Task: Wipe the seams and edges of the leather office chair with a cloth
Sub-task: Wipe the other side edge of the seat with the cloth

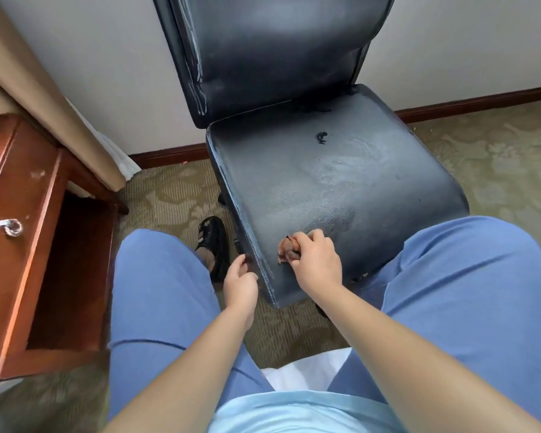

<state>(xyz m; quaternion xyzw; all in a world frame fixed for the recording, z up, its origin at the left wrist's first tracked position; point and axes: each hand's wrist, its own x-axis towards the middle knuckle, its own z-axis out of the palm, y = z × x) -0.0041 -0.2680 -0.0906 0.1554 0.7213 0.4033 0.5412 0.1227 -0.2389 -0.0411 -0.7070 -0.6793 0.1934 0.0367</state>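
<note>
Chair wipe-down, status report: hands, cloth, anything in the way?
Right hand grips cloth, pressed on chair seat near its front left edge. Left hand at seat's left edge, grip unclear. Nothing blocking the seam.

A pale, plain wall [450, 42] runs behind, with a dark red-brown wooden skirting board [478, 103] along its foot. The floor is olive-green carpet [497, 157] with a lighter leafy pattern. At the left stands a reddish-brown wooden cabinet [22, 245] with a silver ring handle [11, 227], and beside it hang a beige curtain [50, 101] and a white one [116, 151].
</note>
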